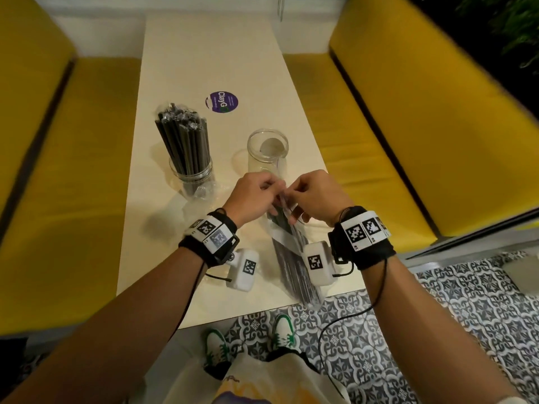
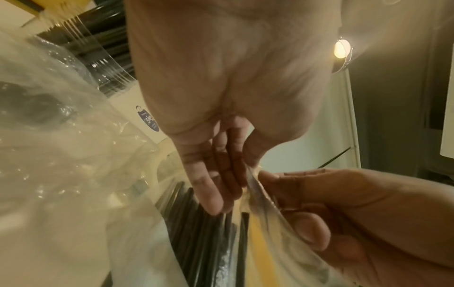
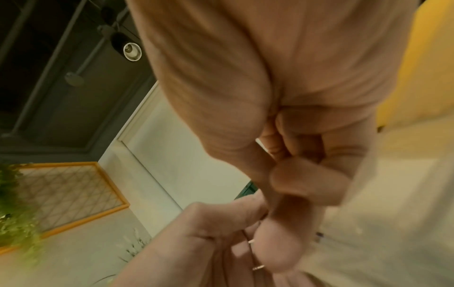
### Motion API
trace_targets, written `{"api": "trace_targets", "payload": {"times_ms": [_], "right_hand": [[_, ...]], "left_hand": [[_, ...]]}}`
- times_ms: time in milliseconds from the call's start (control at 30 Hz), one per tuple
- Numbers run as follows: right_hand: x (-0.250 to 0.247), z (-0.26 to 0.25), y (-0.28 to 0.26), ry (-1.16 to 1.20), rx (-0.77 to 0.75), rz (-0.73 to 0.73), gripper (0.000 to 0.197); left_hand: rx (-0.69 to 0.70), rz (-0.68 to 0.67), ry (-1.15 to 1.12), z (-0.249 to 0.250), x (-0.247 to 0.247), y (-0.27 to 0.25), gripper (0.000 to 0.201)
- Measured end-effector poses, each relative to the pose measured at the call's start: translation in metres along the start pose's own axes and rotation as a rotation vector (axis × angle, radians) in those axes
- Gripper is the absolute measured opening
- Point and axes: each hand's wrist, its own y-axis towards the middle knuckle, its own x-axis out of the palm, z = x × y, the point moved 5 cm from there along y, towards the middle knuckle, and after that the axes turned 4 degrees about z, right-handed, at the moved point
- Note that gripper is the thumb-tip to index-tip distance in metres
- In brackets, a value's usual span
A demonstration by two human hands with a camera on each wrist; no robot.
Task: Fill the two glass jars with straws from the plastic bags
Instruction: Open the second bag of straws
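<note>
- The left hand [image 1: 253, 196] and right hand [image 1: 313, 196] are both pinching the top edge of a clear plastic bag of black straws [image 1: 294, 258], fingertips meeting at its mouth
- The bag is lying on the cream rectangular table [image 1: 204, 68], trailing from the fingers toward the near edge
- An empty clear glass jar [image 1: 267, 150] is standing just beyond the hands
- A second glass jar packed with black straws [image 1: 186, 147] is standing to its left

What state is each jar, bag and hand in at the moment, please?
Left jar: upright, full of black straws.
Right jar: upright, empty.
Bag of straws: on the table, top pinched by both hands.
Empty bag: crumpled beside the left jar.
Left hand: pinching.
Right hand: pinching.
</note>
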Motion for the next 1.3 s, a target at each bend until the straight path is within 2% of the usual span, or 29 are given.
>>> {"api": "trace_targets", "payload": {"times_ms": [133, 200, 267, 333, 433, 600, 800, 900, 1000, 1067, 1167, 1233, 1300], "right_hand": [[0.001, -0.002, 0.002, -0.060, -0.019, 0.040, 0.021], [0.002, -0.004, 0.004, -0.083, -0.052, 0.084, 0.021], [0.005, -0.006, 0.006, -0.077, -0.089, 0.096, 0.024], [0.010, -0.006, 0.007, -0.092, -0.109, 0.033, 0.031], [0.002, -0.009, 0.011, -0.109, -0.064, -0.055, 0.048], [-0.005, -0.014, 0.020, -0.062, 0.029, -0.096, 0.047], [0.019, -0.011, 0.022, 0.152, -0.100, 0.068, 0.038], [0.029, -0.009, 0.017, 0.282, -0.067, 0.133, 0.031], [0.033, -0.008, 0.014, 0.345, -0.074, 0.229, 0.027], [0.030, -0.003, 0.013, 0.453, -0.036, 0.297, 0.025], [0.021, 0.006, 0.013, 0.697, 0.089, 0.324, 0.026], [0.019, 0.004, 0.013, 0.630, 0.078, 0.240, 0.030], [0.021, 0.004, 0.012, 0.406, 0.021, 0.164, 0.033]], "left_hand": [[-0.009, -0.010, -0.009, 0.000, -0.001, -0.004, 0.019], [-0.049, 0.053, -0.076, 0.002, -0.004, -0.005, 0.022], [-0.031, 0.122, -0.101, 0.003, -0.008, -0.005, 0.019], [0.009, 0.151, -0.044, 0.002, -0.012, -0.003, 0.017], [0.028, 0.120, -0.018, -0.001, -0.013, -0.001, 0.022], [0.129, 0.077, 0.063, 0.002, -0.006, 0.000, 0.027], [0.081, 0.155, 0.027, 0.001, -0.008, 0.004, 0.035], [0.108, 0.224, 0.042, 0.005, -0.006, 0.000, 0.044], [0.090, 0.254, 0.011, 0.005, -0.003, -0.002, 0.043], [0.035, 0.279, -0.123, 0.000, -0.005, -0.001, 0.038], [-0.045, 0.236, -0.309, -0.011, -0.001, 0.004, 0.048], [-0.037, 0.209, -0.314, -0.008, 0.002, 0.002, 0.048], [-0.032, 0.187, -0.303, -0.004, 0.004, -0.001, 0.053]]}}
